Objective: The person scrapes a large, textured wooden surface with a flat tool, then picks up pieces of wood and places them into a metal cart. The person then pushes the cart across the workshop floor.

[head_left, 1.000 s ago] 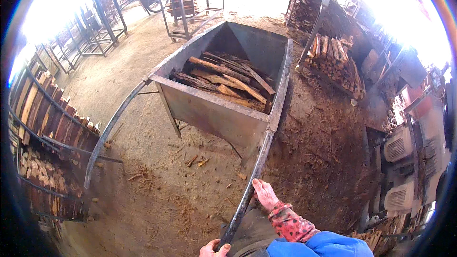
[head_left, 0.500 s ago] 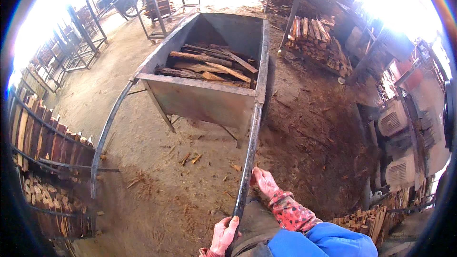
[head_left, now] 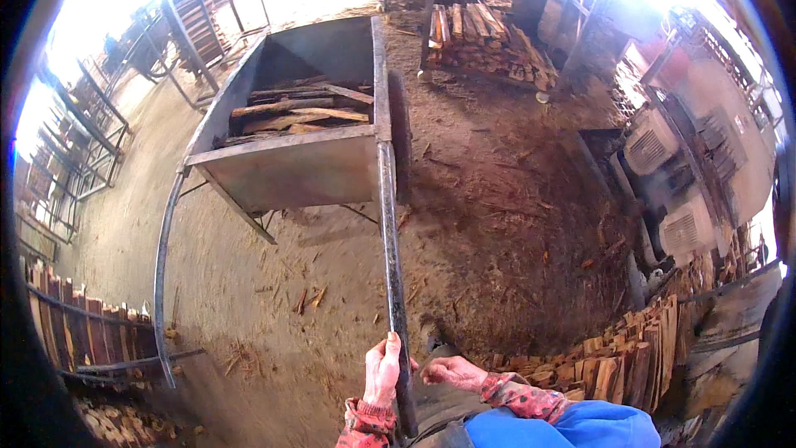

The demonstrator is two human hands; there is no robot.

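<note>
My left hand is wrapped round the right handle of a metal cart, thumb lying along the bar. Just right of that bar is my right hand, its fingers curled in; nothing shows in it, and a small gap parts it from the handle. The cart stands ahead, a deep grey box on legs. Rough wood pieces lie inside it. Its left handle curves down toward me with no hand on it.
Stacked split wood stands beyond the cart to the right. More wood is piled near my right side, and upright slats stand at left. Machinery with vented housings is at right. Metal racks line the left. Chips litter the floor.
The view has turned right, so the cart sits further left in it. My left hand is further up the handle; my right hand has come back toward me, level with the left.
</note>
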